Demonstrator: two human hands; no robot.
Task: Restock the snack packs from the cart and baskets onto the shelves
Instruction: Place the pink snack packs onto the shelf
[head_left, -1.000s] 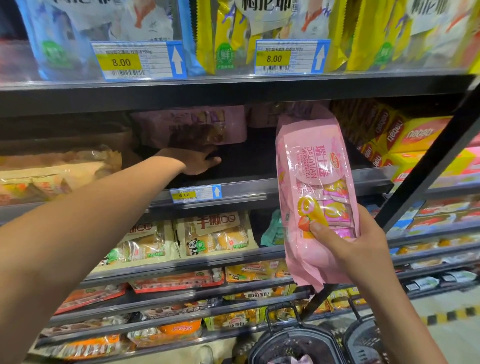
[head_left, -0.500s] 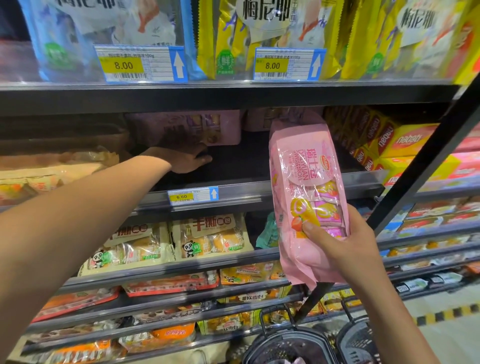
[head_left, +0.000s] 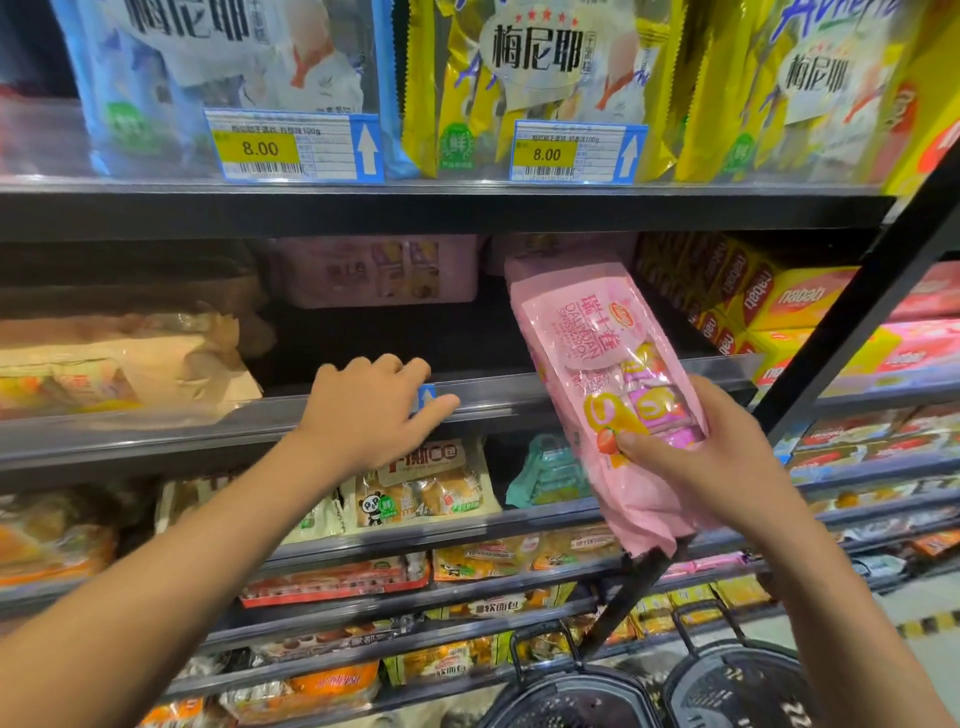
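My right hand grips a pink Swiss-roll snack pack near its lower half, holding it upright and tilted left in front of the middle shelf. My left hand hovers at that shelf's front rail, fingers loosely curled, holding nothing and covering the price tag. Two pink packs of the same kind lie deep at the back of the shelf. The dark gap in front of them holds no packs.
Tan bread packs fill the shelf's left, yellow and red boxes its right. Blue and yellow bags stand on the shelf above. Two black baskets sit on the floor below. A black upright post crosses at right.
My left hand has pulled back out of the shelf's depth to the front rail. The pink pack in my right hand has tipped further left and sits a little lower.
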